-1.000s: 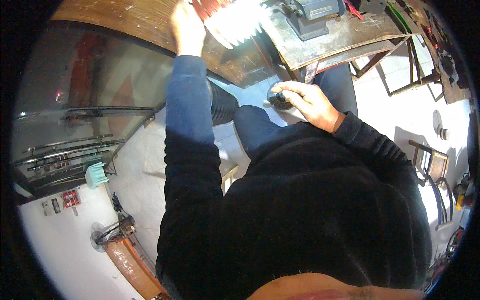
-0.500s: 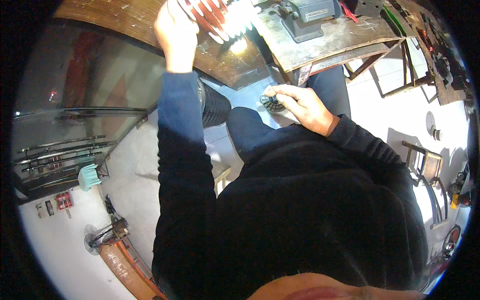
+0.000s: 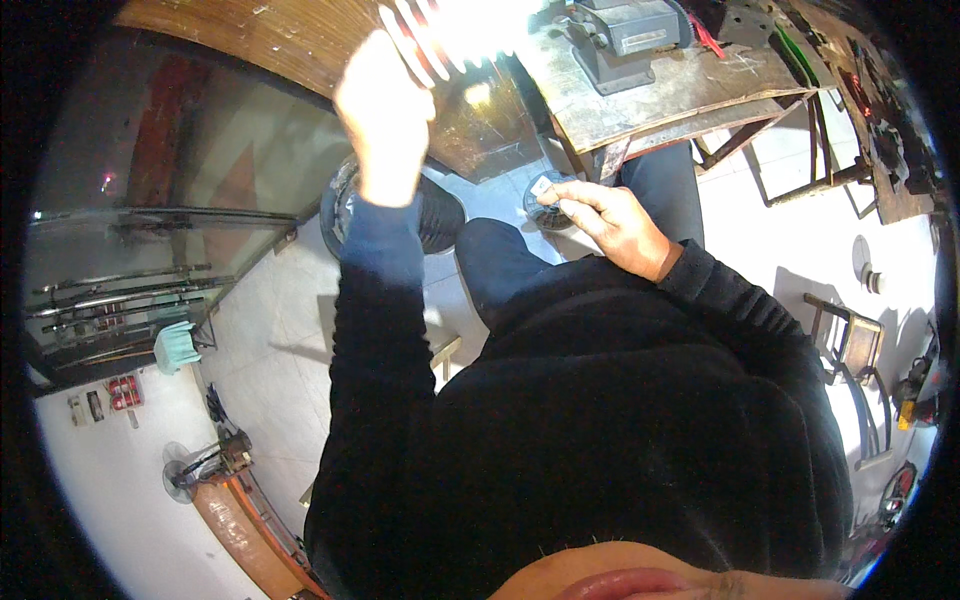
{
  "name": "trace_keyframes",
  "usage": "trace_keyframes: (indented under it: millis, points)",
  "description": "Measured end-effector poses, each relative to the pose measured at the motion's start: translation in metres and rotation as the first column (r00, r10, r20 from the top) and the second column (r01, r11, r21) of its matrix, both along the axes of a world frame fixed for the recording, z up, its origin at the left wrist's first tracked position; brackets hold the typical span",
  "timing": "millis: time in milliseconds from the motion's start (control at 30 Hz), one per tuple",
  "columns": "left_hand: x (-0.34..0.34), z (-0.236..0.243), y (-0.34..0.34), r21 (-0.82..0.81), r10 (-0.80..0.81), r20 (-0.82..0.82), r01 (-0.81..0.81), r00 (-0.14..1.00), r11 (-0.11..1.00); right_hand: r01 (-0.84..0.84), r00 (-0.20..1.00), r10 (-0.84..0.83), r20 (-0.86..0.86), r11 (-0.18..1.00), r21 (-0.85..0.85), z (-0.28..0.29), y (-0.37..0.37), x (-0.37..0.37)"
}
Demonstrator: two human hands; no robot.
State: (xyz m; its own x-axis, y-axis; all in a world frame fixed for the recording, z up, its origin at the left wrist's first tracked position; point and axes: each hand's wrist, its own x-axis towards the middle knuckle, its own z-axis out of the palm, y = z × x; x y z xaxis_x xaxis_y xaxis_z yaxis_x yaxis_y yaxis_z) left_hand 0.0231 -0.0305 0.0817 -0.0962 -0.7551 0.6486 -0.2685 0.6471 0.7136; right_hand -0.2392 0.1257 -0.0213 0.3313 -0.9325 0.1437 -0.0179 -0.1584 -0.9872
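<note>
My left hand [image 3: 385,110] is raised over the edge of the wooden table, its fingers curled in and bleached by the light. Whether anything is inside it cannot be made out. Just beyond it is a red-and-white striped, coil-like thing [image 3: 413,42], partly lost in the lamp's glare. In front of my lap, my right hand [image 3: 618,225] pinches a small whitish flat piece [image 3: 541,186] between thumb and forefinger. Below that hand, a round dark ribbed object [image 3: 550,214] shows in part.
A grey metal machine [image 3: 635,40] is on a worn workbench [image 3: 690,95] at the right. Between my left forearm and my knee stands a dark cylindrical container [image 3: 440,215]. The brown wooden table [image 3: 250,45] runs along the far left, above dark glass panels [image 3: 200,130].
My left hand has come back toward me and a little right, away from the striped thing. The whitish piece now shows at my right fingertips; that hand has barely moved.
</note>
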Motion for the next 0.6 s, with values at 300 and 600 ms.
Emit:
trace_keyframes:
  millis: [300,600]
  points:
    - [-0.033,-0.057,-0.025,0.520,0.151,-0.234,-0.008,0.960,0.854,0.005,1.000,-0.006,0.026,0.999,0.054,0.002,-0.002,-0.002]
    - [0.002,0.008,-0.017,0.032,-0.203,-0.227,0.216,0.952,0.976,-0.010,0.999,0.009,-0.035,1.000,-0.028,-0.002,-0.002,-0.002]
